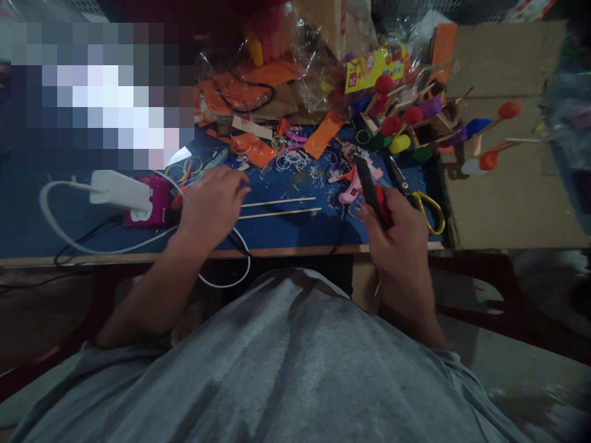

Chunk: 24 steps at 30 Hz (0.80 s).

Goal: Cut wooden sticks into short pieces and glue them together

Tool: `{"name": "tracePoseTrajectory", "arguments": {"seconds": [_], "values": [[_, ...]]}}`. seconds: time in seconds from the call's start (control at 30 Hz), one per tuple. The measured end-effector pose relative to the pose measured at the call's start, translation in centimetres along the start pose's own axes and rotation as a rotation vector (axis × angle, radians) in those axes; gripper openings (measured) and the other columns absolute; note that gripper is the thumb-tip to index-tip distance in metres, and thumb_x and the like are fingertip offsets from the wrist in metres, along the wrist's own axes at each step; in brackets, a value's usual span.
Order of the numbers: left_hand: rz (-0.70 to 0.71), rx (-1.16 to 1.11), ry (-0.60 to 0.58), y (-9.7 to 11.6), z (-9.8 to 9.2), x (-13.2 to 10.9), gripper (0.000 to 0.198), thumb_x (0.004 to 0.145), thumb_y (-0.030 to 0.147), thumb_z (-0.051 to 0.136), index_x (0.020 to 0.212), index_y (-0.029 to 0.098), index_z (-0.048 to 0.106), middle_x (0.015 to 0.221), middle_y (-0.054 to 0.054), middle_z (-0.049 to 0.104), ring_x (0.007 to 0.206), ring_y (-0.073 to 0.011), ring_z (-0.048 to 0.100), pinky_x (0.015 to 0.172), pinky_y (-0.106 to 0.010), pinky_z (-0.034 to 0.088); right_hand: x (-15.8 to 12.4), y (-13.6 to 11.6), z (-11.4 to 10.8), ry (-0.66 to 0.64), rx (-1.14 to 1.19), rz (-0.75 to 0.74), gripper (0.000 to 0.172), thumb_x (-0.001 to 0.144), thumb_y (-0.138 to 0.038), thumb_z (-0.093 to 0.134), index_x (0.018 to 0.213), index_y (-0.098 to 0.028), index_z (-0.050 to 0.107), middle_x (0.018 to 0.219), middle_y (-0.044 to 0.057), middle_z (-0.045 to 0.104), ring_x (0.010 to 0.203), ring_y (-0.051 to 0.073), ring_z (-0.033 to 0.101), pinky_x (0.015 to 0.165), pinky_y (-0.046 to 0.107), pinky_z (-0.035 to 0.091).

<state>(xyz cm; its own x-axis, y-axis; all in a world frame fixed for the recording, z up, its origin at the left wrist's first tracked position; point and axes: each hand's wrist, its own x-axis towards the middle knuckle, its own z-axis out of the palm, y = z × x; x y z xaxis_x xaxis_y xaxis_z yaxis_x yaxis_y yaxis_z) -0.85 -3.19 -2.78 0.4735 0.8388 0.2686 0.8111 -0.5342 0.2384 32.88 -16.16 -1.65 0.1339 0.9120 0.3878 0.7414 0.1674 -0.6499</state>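
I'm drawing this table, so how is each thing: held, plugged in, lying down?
Black-and-red tool: held in right grip.
Left grip: fingers curled.
Two thin sticks: lying side by side, apart.
Scissors: lying down, blades look closed.
White charger: plugged into pink socket block.
White cable: looped, dipping past table edge.
Pink gadget: lying down, on or off unclear.

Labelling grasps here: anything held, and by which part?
Right hand: a red-and-black tool, held by its near end, where red shows. Left hand: can't tell whether it holds anything.

Long sticks, two; scissors, one pair
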Motion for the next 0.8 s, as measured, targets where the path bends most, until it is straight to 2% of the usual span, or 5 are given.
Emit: {"name": "tracePoseTrajectory", "arguments": {"seconds": [0.07, 0.23, 0.4, 0.63, 0.8], "values": [[-0.057, 0.007, 0.080, -2.4, 0.2, 0.9, 0.009, 0.109, 0.033, 0.073, 0.112, 0.027, 0.078, 0.110, -0.007, 0.075, 0.108, -0.0305, 0.067, 0.095, -0.047, 0.052, -0.1, 0.0, -0.2, 0.012, 0.014, -0.001, 0.021, 0.112, -0.038, 0.065, 0.124, -0.026, 0.076, 0.091, 0.007, 0.078, 0.075, 0.027, 0.071, 0.071, 0.043, 0.061], [-0.063, 0.033, 0.015, -5.8, 1.0, 2.5, 0.023, 0.108, 0.044, 0.074, 0.102, 0.022, 0.078, 0.103, -0.007, 0.067, 0.104, -0.0259, 0.060, 0.093, -0.041, 0.047, -0.3, -0.1, -0.4, 0.005, 0.012, 0.013, 0.020, 0.110, -0.036, 0.067, 0.122, -0.024, 0.077, 0.091, 0.004, 0.077, 0.077, 0.025, 0.073, 0.074, 0.041, 0.062], [-0.051, 0.013, -0.011, -5.7, 1.5, 3.0, 0.026, 0.110, 0.043, 0.074, 0.095, 0.021, 0.073, 0.102, -0.005, 0.063, 0.112, -0.0250, 0.055, 0.104, -0.041, 0.048, -0.2, 0.0, -0.4, 0.005, 0.009, 0.023, 0.020, 0.109, -0.040, 0.067, 0.118, -0.024, 0.076, 0.088, 0.005, 0.077, 0.075, 0.025, 0.071, 0.071, 0.041, 0.060], [-0.005, -0.008, -0.044, -5.6, 1.5, 3.5, 0.012, 0.103, 0.033, 0.077, 0.103, 0.022, 0.072, 0.106, -0.008, 0.064, 0.116, -0.0300, 0.057, 0.107, -0.048, 0.050, 0.1, -0.4, -0.2, 0.010, 0.020, -0.001, 0.023, 0.110, -0.043, 0.067, 0.120, -0.025, 0.077, 0.091, 0.007, 0.079, 0.079, 0.027, 0.074, 0.075, 0.044, 0.065], [-0.007, 0.009, -0.082, -5.3, 1.0, 4.2, 0.017, 0.096, 0.024, 0.084, 0.108, 0.021, 0.072, 0.107, -0.006, 0.063, 0.119, -0.0303, 0.058, 0.114, -0.051, 0.050, -0.1, -0.3, -0.1, 0.005, 0.019, -0.004, 0.023, 0.111, -0.042, 0.067, 0.121, -0.024, 0.077, 0.094, 0.007, 0.080, 0.083, 0.027, 0.076, 0.078, 0.043, 0.065]]}}
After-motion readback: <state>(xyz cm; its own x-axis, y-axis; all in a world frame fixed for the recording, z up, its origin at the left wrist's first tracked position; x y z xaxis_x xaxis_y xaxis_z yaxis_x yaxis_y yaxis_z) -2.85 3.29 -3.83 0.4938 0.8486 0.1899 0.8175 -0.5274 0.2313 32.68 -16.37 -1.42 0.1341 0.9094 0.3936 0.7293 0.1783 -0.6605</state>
